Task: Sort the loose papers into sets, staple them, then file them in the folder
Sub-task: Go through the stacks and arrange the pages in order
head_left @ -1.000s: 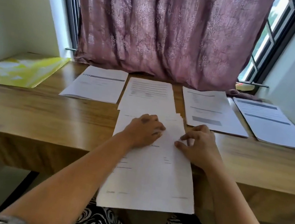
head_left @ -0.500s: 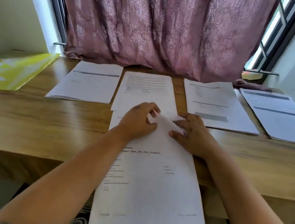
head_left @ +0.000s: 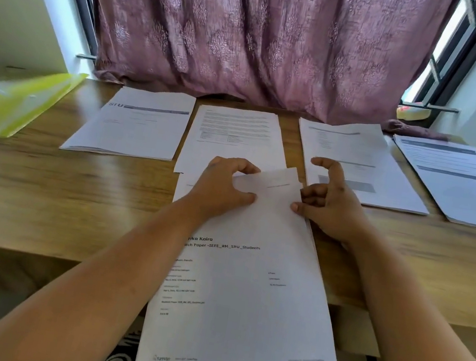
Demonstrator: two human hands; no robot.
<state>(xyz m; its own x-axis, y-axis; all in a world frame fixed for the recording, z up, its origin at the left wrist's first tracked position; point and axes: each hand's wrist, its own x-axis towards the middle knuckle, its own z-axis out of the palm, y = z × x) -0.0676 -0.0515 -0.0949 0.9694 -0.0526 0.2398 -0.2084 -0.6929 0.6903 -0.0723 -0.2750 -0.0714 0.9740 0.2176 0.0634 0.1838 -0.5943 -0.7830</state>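
A stack of loose white papers (head_left: 242, 292) lies in front of me, overhanging the wooden desk's near edge (head_left: 28, 242). The far end of its top sheet (head_left: 271, 183) is lifted and bent. My left hand (head_left: 222, 187) grips that far end with curled fingers. My right hand (head_left: 330, 206) pinches the sheet's right edge with thumb and middle fingers, its index finger raised. Across the back of the desk lie sorted paper sets: far left (head_left: 138, 127), middle (head_left: 235, 132), right (head_left: 360, 147) and far right (head_left: 458, 184). A yellow-green folder (head_left: 5, 104) lies at the far left.
A mauve curtain (head_left: 255, 40) hangs right behind the desk over a window. Walls close in on both sides. Bare desk surface shows on the left between the folder and the front stack. No stapler is in view.
Both hands went from resting on the far end of the front stack to lifting its top sheet. My right index finger rose off the paper. The camera has moved closer.
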